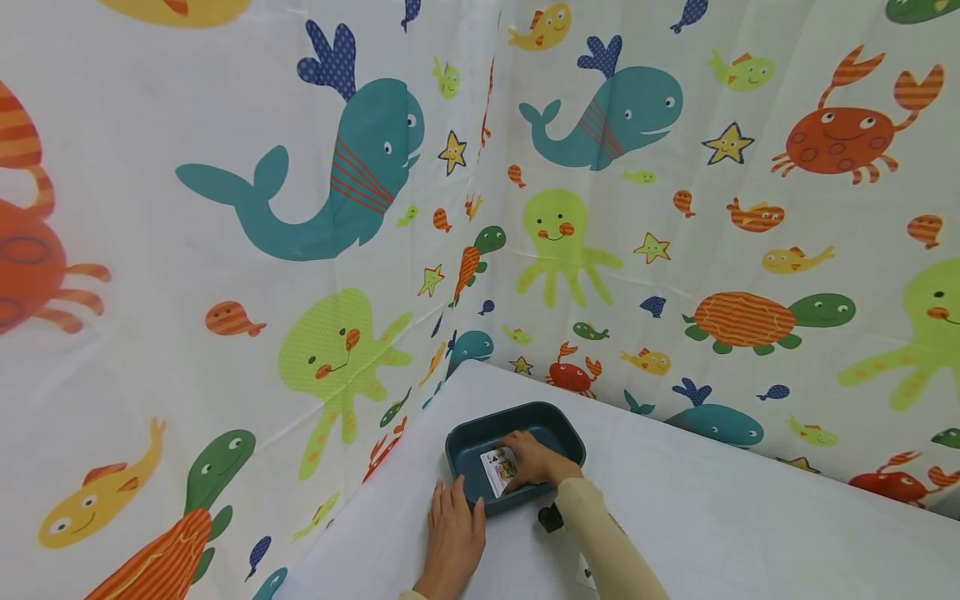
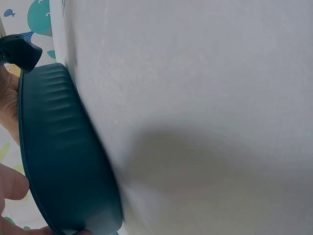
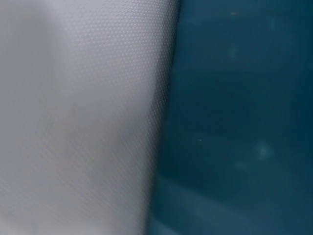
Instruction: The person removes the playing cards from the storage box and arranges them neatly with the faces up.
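Note:
My right hand (image 1: 531, 460) reaches into a dark teal plastic tray (image 1: 467, 433) in the head view. Its thumb and fingers span a playing card (image 1: 497, 472), a face card with a white border, and pinch it at the edges just over the tray's floor. At the near left corner of the tray is my left hand (image 1: 456, 530), fingers extended, fingertips at the rim. The left wrist view shows the left thumb (image 2: 13, 183) against the rim and the tray's ribbed outer wall (image 2: 63, 142). Only tray and white cloth fill the right wrist view.
Another playing card (image 1: 587, 573) lies on the white tablecloth (image 1: 720, 533), partly hidden by the right forearm. A small black camera (image 1: 550, 518) hangs under the right wrist. Curtains printed with sea animals (image 1: 637, 250) enclose the table behind and at left.

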The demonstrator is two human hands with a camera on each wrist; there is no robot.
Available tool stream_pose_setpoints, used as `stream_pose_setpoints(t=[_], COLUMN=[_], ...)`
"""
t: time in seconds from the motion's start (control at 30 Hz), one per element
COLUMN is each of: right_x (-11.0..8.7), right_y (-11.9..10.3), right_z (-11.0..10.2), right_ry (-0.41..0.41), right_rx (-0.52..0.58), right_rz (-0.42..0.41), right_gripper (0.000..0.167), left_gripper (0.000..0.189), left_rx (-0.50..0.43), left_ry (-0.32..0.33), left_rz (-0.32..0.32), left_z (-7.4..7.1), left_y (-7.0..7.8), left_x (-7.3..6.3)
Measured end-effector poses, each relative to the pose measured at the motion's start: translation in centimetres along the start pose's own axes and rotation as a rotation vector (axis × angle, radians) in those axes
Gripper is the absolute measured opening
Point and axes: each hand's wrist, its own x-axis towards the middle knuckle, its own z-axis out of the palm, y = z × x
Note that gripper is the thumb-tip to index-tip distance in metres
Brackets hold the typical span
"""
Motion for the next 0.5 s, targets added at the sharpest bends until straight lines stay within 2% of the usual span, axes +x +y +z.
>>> stream_pose_setpoints(t=[0.33,0.5], right_x=[0.01,0.11], right_y=[-0.11,0.02], right_z=[-0.01,0.14], right_ry=[-0.008,-0.001], right_rx=[-0.010,-0.051], right_rz=[0.019,0.027], right_gripper=[0.071,0.071], left_gripper=[0.050,0.050], left_rx=[0.006,0.000], left_ry=[-0.025,-0.035], left_rz=[-0.030,-0.043], left_z=[-0.07,-0.09], left_y=[0.18,0.24], left_x=[0.12,0.19])
